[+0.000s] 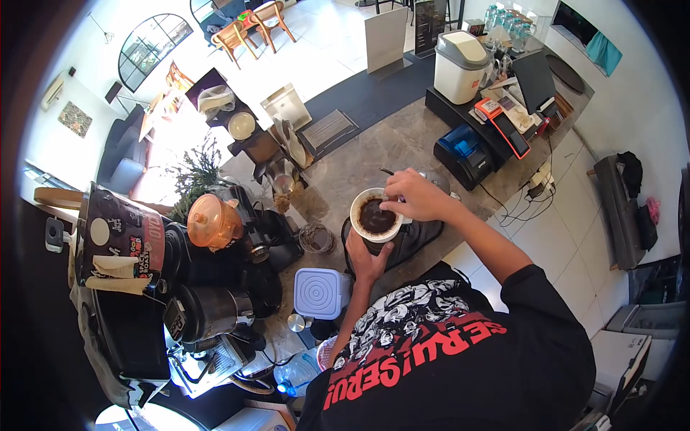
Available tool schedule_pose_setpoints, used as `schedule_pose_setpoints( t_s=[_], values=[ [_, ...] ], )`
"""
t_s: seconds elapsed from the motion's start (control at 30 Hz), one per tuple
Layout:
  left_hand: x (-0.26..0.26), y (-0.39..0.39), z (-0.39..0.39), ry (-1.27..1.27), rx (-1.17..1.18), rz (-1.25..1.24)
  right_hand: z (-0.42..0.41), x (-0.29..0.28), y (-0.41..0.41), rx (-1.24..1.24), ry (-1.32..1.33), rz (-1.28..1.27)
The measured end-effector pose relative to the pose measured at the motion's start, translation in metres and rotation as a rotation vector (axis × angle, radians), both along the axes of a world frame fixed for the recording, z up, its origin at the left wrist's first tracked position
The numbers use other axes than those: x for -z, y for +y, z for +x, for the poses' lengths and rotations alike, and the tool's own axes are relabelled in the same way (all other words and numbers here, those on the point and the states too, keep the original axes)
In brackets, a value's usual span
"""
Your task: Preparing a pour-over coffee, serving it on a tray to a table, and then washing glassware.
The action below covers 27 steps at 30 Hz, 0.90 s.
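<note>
A white coffee dripper [354, 214] lined with a paper filter stands before me on the counter. Wet dark coffee grounds [375, 215] fill its middle. My left hand [368, 257] wraps around the dark vessel [377, 247] beneath it, thumb and fingers on opposite sides. Over the dripper's right rim, my right hand [415, 196] pinches a thin spoon-like utensil [386, 171]. Its dark end shows beyond my knuckles, and my fingers hide most of the rest. A black mat or tray [423, 237] lies under and right of the vessel.
Left of the dripper are a glass [317, 238] and a lilac-lidded container [319, 293]. A coffee grinder with an orange hopper [214, 221] and an electric kettle [207, 312] crowd the left. Right stand a receipt printer [464, 153] and a white bin [458, 70]; cables [531, 199] hang there.
</note>
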State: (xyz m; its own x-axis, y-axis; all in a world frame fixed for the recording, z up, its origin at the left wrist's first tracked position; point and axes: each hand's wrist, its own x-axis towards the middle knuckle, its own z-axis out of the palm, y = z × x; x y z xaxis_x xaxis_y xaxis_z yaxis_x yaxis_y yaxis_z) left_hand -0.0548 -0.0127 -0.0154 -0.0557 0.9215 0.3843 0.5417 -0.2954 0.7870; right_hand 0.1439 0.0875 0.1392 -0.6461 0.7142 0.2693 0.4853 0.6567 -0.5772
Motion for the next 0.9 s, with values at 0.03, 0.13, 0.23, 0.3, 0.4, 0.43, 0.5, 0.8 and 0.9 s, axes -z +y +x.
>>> schedule_pose_setpoints(
  t_s=[0.03,0.13,0.23,0.3,0.4,0.43,0.5,0.8,0.9],
  values=[
    [-0.007,0.004,0.002,0.004,0.002,0.010,0.000,-0.005,0.003,-0.001,0.000,0.003],
    [-0.026,0.009,0.008,-0.018,0.012,-0.028,-0.002,-0.016,0.012,0.056,-0.013,0.048],
    [-0.023,0.012,0.008,-0.072,0.018,-0.058,-0.010,-0.018,0.019,0.072,0.019,0.124],
    [-0.018,0.013,0.009,-0.104,0.018,-0.045,-0.017,-0.020,0.022,0.060,0.025,0.147],
    [-0.008,0.015,0.008,-0.109,0.006,-0.056,-0.029,-0.024,0.025,0.060,0.024,0.140],
    [0.001,0.016,0.007,-0.155,0.011,-0.068,-0.033,-0.024,0.024,0.059,0.026,0.139],
    [0.008,0.018,0.007,-0.198,0.017,-0.081,-0.041,-0.022,0.022,0.022,0.036,0.141],
    [0.026,0.019,0.004,-0.288,0.060,-0.145,-0.052,-0.031,0.022,0.006,-0.001,0.206],
    [0.032,0.019,0.003,-0.329,0.056,-0.159,-0.055,-0.030,0.019,-0.041,0.048,0.210]
  ],
)
